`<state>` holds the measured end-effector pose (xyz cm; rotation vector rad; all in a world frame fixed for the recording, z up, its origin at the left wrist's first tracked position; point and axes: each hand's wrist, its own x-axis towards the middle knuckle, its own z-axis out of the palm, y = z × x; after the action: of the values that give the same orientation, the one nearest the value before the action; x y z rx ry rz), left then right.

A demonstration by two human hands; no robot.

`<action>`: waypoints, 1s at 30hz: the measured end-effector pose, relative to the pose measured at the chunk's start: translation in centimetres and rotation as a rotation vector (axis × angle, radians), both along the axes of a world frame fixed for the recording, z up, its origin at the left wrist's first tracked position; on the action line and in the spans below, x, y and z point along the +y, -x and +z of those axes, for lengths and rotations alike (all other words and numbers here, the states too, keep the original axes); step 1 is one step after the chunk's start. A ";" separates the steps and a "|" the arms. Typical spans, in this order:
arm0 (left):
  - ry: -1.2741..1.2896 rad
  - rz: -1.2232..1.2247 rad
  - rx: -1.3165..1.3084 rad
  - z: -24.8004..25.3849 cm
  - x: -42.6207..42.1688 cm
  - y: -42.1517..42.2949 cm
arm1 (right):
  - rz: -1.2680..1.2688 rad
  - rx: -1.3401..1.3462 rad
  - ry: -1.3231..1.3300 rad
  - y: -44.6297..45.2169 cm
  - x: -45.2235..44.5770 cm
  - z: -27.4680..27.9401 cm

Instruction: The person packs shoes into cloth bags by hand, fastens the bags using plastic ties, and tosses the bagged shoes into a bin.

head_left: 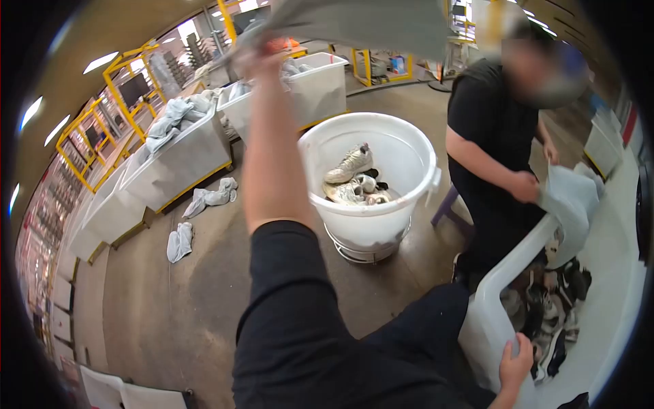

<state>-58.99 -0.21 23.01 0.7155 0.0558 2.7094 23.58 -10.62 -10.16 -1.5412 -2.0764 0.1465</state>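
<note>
My left hand is raised at the top of the view, closed on a grey bag that stretches to the right, blurred by motion. Below and to the right of that arm stands a round white tub with several pale shoes inside. At the lower right my right hand rests with its fingers over the rim of a large white bin. Dark and light shoes lie in this bin.
A co-worker in black stands at the right, holding a pale bag over the bin. White carts with bags line the left and back. Two grey bags lie on the floor.
</note>
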 end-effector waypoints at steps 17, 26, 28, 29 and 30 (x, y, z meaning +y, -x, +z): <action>0.623 0.112 -0.542 -39.7 -21.9 4.4 | -0.059 -0.092 0.015 -0.7 0.7 -2.3; 0.928 -0.062 -0.562 -47.6 -16.9 -2.4 | -0.041 -0.117 0.016 -0.6 0.6 -2.1; 1.009 -0.090 -0.519 -48.7 -15.5 -4.4 | -0.027 -0.122 0.014 -0.7 0.7 -2.2; 1.055 -0.094 -0.487 -48.8 -14.8 -5.7 | -0.023 -0.123 0.013 -0.7 0.6 -2.2; 1.101 -0.099 -0.454 -48.5 -14.2 -7.4 | -0.030 -0.126 0.020 -0.6 0.6 -2.0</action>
<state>-51.61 -14.43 -25.48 -0.2156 1.2160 2.1658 24.20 -10.04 -12.18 -1.6303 -2.1534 0.0611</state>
